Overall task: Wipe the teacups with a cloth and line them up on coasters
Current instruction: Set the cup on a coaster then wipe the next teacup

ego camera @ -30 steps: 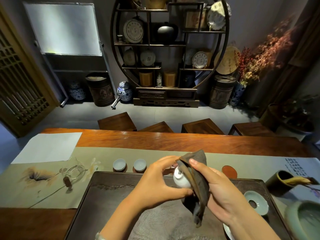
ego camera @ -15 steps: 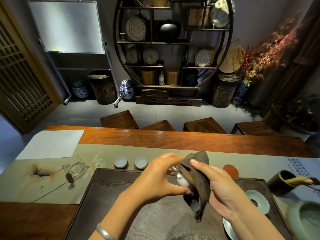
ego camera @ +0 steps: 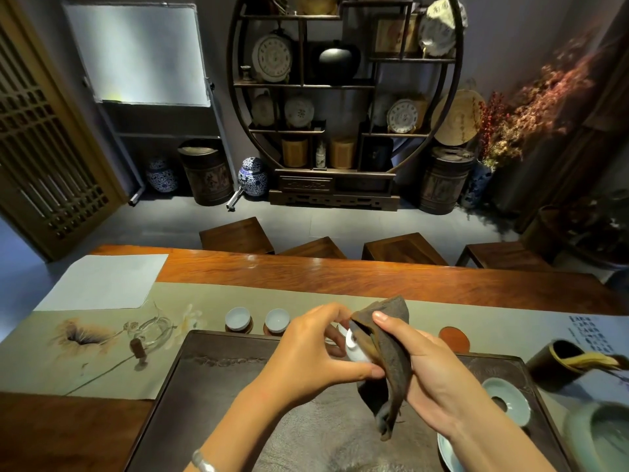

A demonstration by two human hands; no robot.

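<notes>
Above the dark tea tray, my left hand grips a small white teacup, tipped on its side. My right hand holds a dark brown cloth pressed over the cup's mouth, its tail hanging down. Two pale teacups stand side by side on dark coasters just beyond the tray's far edge. To the right of my hands an orange-red coaster lies bare on the runner.
A glass pitcher lies on the painted runner at the left, beside a white sheet. A celadon lid and a celadon bowl sit at the right, by a dark tube holder. Wooden stools stand beyond the table.
The cup has turned in my left hand and is more covered by the cloth; my fingers have shifted around it. Both hands stay over the tray.
</notes>
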